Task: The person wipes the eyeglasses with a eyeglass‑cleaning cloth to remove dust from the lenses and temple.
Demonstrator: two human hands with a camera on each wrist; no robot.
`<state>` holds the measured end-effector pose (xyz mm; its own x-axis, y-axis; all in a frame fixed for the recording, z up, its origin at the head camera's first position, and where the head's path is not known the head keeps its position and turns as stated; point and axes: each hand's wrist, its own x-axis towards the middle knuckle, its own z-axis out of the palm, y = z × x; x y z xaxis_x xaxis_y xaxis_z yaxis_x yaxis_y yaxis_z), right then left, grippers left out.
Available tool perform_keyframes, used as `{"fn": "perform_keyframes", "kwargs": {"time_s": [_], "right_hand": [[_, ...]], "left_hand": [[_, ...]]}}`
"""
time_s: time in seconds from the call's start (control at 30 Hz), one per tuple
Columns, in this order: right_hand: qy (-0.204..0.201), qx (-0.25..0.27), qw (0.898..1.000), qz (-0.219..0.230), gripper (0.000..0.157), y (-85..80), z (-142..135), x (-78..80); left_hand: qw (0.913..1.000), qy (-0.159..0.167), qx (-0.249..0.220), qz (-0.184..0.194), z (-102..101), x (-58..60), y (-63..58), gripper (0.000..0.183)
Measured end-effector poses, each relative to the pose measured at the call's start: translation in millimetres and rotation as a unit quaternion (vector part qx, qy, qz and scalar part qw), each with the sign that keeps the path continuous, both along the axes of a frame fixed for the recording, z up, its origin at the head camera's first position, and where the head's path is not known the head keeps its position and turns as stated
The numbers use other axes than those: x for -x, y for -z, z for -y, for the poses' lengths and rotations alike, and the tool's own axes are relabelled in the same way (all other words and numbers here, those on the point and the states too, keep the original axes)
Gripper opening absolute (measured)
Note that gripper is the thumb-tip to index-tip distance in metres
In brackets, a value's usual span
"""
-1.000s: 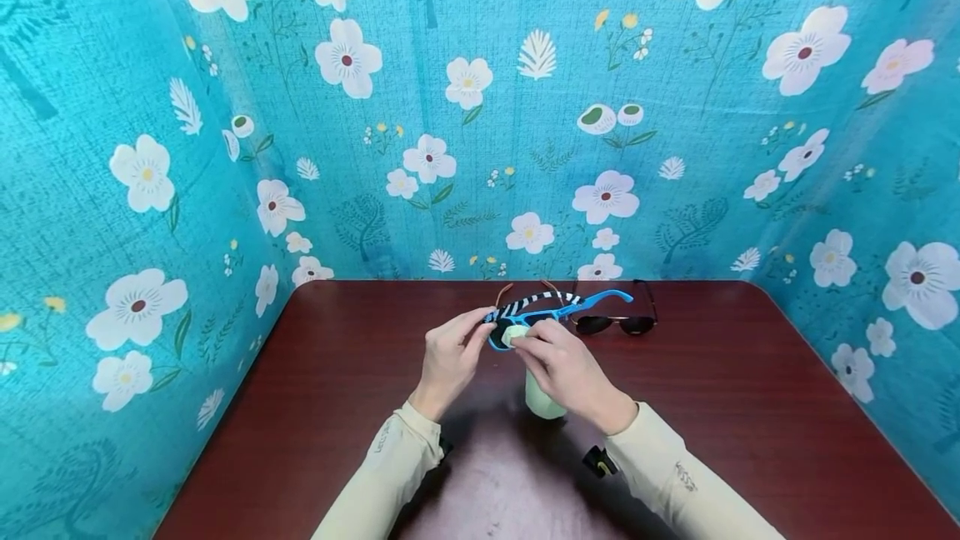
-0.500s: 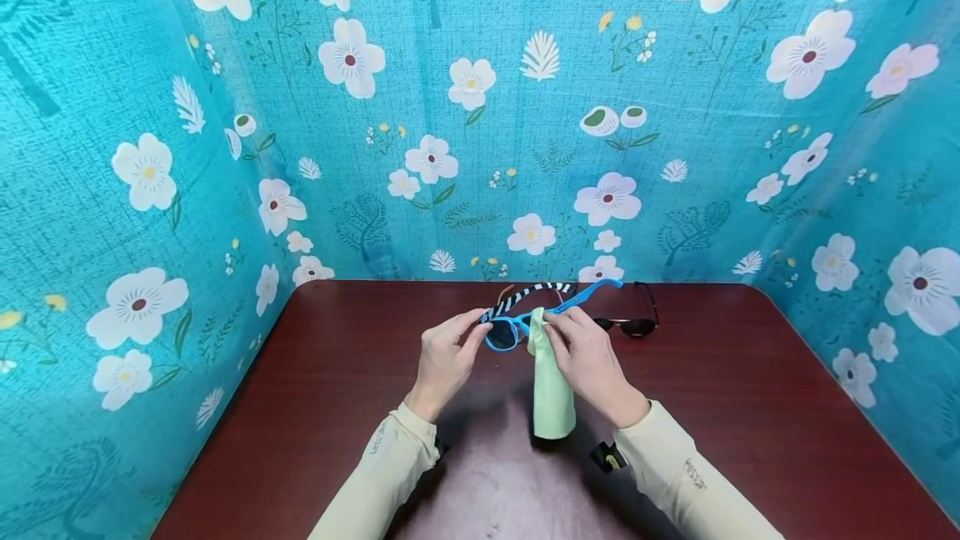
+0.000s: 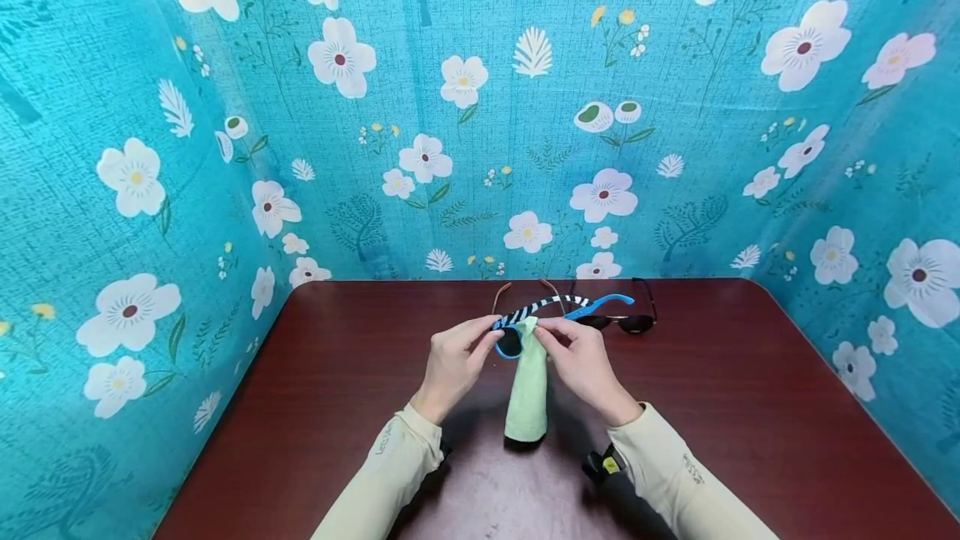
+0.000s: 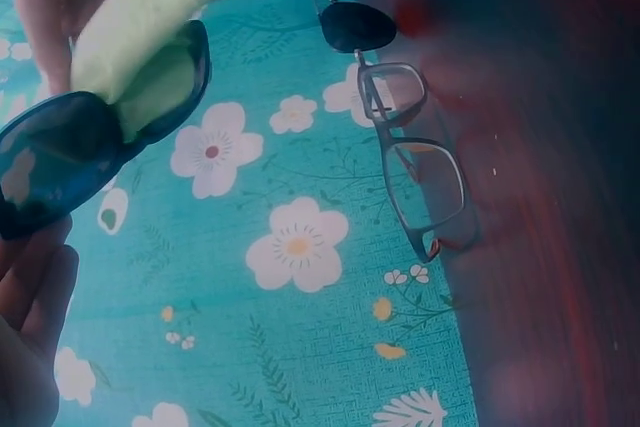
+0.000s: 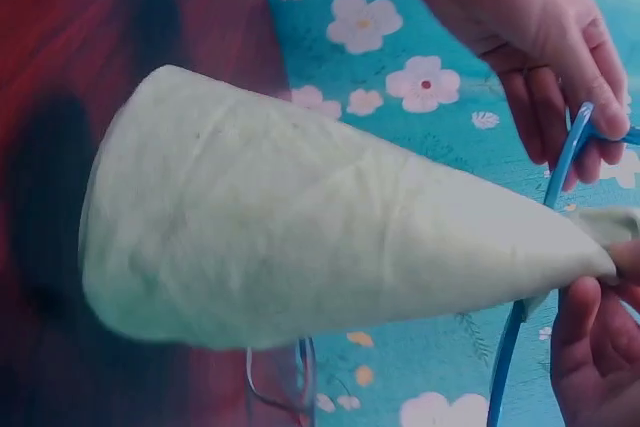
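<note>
Blue-framed sunglasses (image 3: 510,343), with zebra-striped and plain blue temples, are raised over the table between both hands. My left hand (image 3: 453,363) pinches them at their left end, by the hinge. My right hand (image 3: 588,363) pinches a pale green cloth (image 3: 527,402) around the other lens, which it mostly covers. The rest of the cloth hangs down in a long fold. In the left wrist view, the cloth shows through the dark lens. From the right wrist view, the cloth (image 5: 250,217) crosses the blue frame (image 5: 568,162) right at my right fingertips.
Dark aviator sunglasses (image 3: 636,323) lie at the back right of the dark red table (image 3: 337,415). Clear-lensed eyeglasses (image 4: 390,147) lie beside them, mostly hidden behind the hands in the head view. A blue floral curtain (image 3: 480,148) rises behind the table.
The cloth has gone from the left lens across to the right lens, unfolding downward. Its hanging end has since swung left, and the sunglasses have tilted slightly.
</note>
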<state>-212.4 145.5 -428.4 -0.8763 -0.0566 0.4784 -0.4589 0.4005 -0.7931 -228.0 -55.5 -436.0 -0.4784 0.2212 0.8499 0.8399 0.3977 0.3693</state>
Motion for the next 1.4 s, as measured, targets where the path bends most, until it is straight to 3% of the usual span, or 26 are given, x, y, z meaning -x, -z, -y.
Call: {"fn": "perform_keyframes", "kwargs": {"time_s": [0.17,0.33,0.53,0.73,0.87,1.0,1.23,1.4], "right_hand": [[-0.050,0.088,0.992,0.075,0.016,1.4,0.5,2.1],[-0.104,0.196,0.967,0.129,0.013,4.7,1.2,2.0],[-0.202,0.292,0.926,0.126,0.017,9.3,1.6,0.2],[-0.230,0.340,0.903,0.127,0.018,7.7,5.0,-0.6],[-0.226,0.347,0.900,0.139,0.017,7.4,7.2,-1.5],[-0.188,0.364,0.895,0.175,0.016,5.7,10.0,-2.9],[-0.130,0.425,0.862,0.245,0.014,3.6,15.1,-3.5],[-0.079,0.444,0.856,0.251,0.028,3.6,19.6,-6.5]], "left_hand": [[0.9997,-0.002,0.018,-0.016,-1.5,0.7,1.6,0.024],[0.9987,-0.011,0.035,-0.036,-2.1,0.3,3.2,0.025],[0.9965,-0.044,0.054,-0.045,-2.2,-0.3,2.9,0.025],[0.9882,-0.094,0.096,-0.073,-2.8,-0.7,-0.7,0.025],[0.9819,-0.109,0.122,-0.095,-4.4,-1.2,-2.7,0.024],[0.9714,-0.127,0.152,-0.131,-7.8,-1.1,-4.7,0.020],[0.9539,-0.157,0.182,-0.180,-13.1,-0.5,-5.8,0.014],[0.9473,-0.169,0.194,-0.191,-14.7,-1.4,-4.2,0.015]]}}
